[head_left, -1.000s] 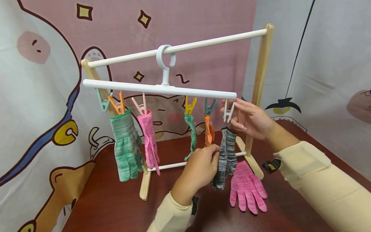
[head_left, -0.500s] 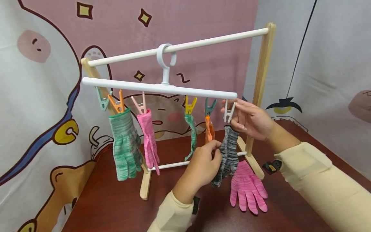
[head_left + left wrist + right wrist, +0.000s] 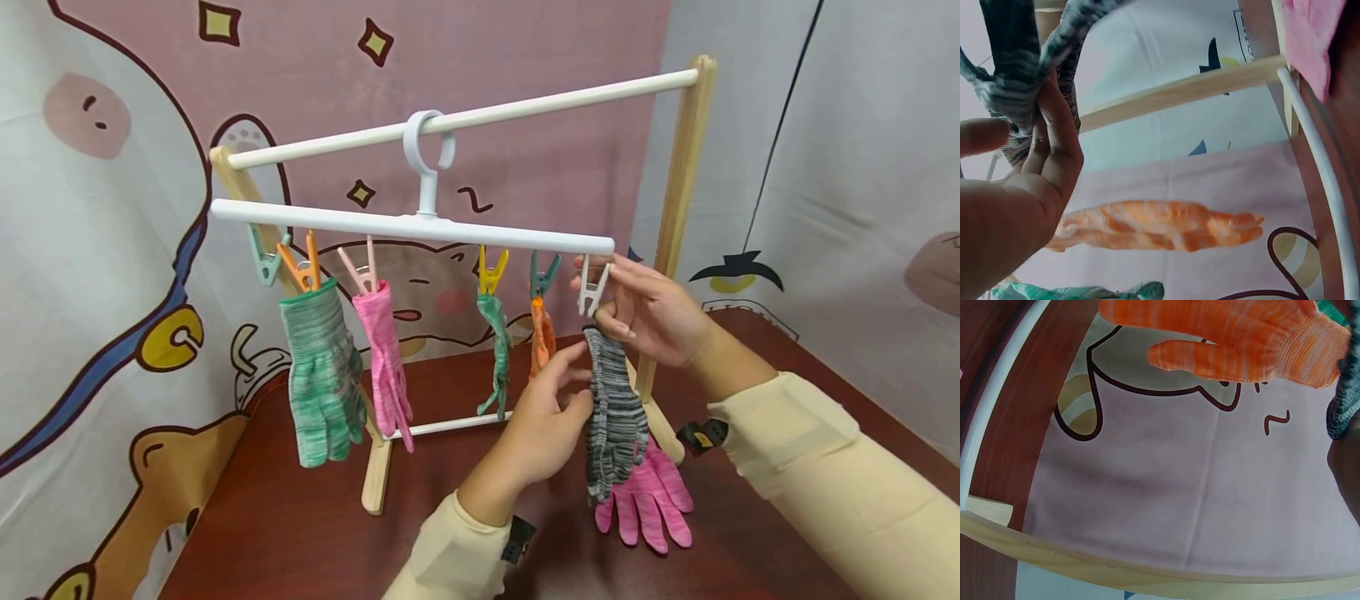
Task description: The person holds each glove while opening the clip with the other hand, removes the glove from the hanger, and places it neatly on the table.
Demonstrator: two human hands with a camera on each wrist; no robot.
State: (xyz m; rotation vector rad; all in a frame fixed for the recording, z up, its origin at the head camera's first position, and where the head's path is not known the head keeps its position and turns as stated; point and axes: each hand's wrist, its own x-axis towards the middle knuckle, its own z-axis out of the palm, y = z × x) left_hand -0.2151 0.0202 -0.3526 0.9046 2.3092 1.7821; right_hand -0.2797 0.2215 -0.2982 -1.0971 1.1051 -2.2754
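A white clothespin (image 3: 592, 287) hangs at the right end of the white hanger (image 3: 480, 232). My right hand (image 3: 652, 312) pinches its handles in the head view. Below the clothespin hangs a grey-black striped knit glove (image 3: 618, 417), its cuff at the pin's lower end; whether the pin bites it is unclear. My left hand (image 3: 543, 425) is beside the glove, fingers extended and touching its left edge, thumb apart. In the left wrist view the fingers (image 3: 1054, 137) rest against the grey glove (image 3: 1013, 94). Only the edge of my right hand (image 3: 1346, 465) shows in the right wrist view.
A pink glove (image 3: 660, 500) lies on the table beneath. Along the hanger hang a green glove (image 3: 318, 383), a pink one (image 3: 382, 358), a narrow green one (image 3: 493, 350) and an orange one (image 3: 542, 333). The wooden post (image 3: 684, 192) rises behind my right hand.
My left hand has moved right and up along the grey glove, its fingers loosening. The glove has swung right and opened out over the pink glove. My right hand stays at the clothespin.
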